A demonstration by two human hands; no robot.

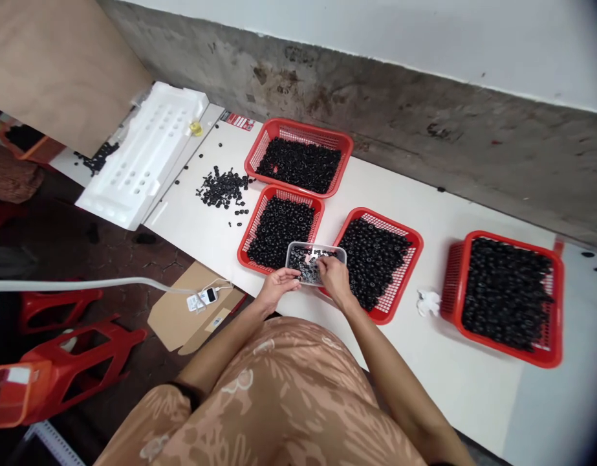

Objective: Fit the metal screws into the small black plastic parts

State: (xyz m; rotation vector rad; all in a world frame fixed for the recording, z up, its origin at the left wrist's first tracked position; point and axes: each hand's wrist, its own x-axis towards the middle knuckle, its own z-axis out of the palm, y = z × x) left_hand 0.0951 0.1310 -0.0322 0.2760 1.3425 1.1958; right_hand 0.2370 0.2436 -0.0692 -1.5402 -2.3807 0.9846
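A small clear plastic box (341, 252) holds many tiny metal and dark pieces. Over its right side, the fingers of my right hand (334, 275) are pinched together, dipping among the pieces; whatever they hold is too small to name. Close to the box's left front corner, my left hand (280, 285) has thumb and fingertips drawn together, with something too small to make out between them. Behind the box on the left stands a red basket (244, 254) of round black parts. Directly right of the box is another red basket (414, 249) filled with similar black parts.
A third red basket (347, 145) of black pieces stands at the back, near loose black parts (224, 188). Far right is a deeper red basket (454, 285), beside a white scrap (428, 302). White foam (143, 155) lies left; a concrete wall (400, 116) runs behind.
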